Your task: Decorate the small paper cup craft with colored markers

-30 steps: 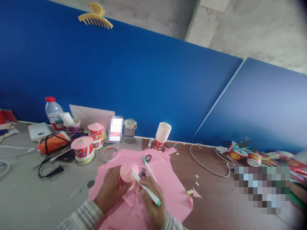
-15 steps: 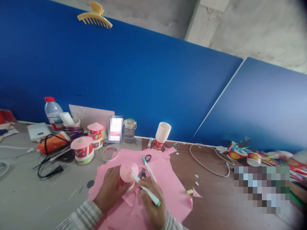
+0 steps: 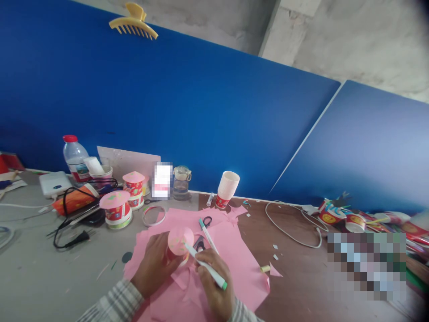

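Observation:
My left hand [image 3: 157, 264] is closed around a small paper cup [image 3: 183, 259] topped with a pink paper disc [image 3: 181, 240] that bears green marks. Between the fingers of my right hand [image 3: 214, 277] is a white marker [image 3: 208, 268] with a green end, its tip at the disc's surface. Pink paper sheets [image 3: 244, 273] and loose scraps lie beneath both hands. Just beyond the right hand, a second marker [image 3: 208, 235] with a teal end rests across scissors [image 3: 200, 243], whose blades are mostly hidden.
Two decorated red cups with pink tops [image 3: 117, 213] stand at left, near black cables [image 3: 69, 241] and a tape ring [image 3: 154, 216]. Stacked white cups [image 3: 228, 185] and a glass jar [image 3: 181, 183] stand by the blue partition [image 3: 201, 112]. A white cable [image 3: 291, 241] curves at right.
The marker tip has shifted very slightly over the pink disc. Both hands keep their hold, and the other things stay where they were.

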A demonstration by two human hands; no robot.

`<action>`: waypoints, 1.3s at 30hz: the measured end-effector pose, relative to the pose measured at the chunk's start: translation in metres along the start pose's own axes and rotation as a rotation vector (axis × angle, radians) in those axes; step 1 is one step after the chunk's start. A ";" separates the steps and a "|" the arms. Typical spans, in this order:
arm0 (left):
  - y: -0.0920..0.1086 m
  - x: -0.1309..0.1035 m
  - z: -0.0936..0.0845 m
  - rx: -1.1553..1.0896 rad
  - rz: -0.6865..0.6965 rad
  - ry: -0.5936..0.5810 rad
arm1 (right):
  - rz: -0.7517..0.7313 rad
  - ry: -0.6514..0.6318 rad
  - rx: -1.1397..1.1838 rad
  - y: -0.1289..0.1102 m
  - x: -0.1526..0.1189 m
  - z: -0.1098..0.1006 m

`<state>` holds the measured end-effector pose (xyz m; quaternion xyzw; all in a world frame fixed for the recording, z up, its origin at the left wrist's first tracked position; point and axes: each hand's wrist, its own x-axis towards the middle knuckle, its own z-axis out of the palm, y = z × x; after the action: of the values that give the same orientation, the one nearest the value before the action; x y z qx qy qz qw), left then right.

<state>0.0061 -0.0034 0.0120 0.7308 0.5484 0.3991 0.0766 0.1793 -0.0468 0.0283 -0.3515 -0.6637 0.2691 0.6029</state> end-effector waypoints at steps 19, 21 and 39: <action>0.000 0.000 0.000 -0.010 -0.006 -0.004 | -0.028 0.008 -0.009 0.001 0.000 0.000; 0.000 0.000 0.000 -0.009 -0.006 -0.005 | -0.027 0.008 -0.008 0.001 0.000 0.000; 0.002 0.001 -0.001 -0.018 -0.028 -0.019 | 0.007 0.036 -0.029 0.004 -0.001 -0.002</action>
<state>0.0071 -0.0037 0.0144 0.7261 0.5542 0.3959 0.0942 0.1814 -0.0448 0.0249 -0.3675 -0.6554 0.2550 0.6086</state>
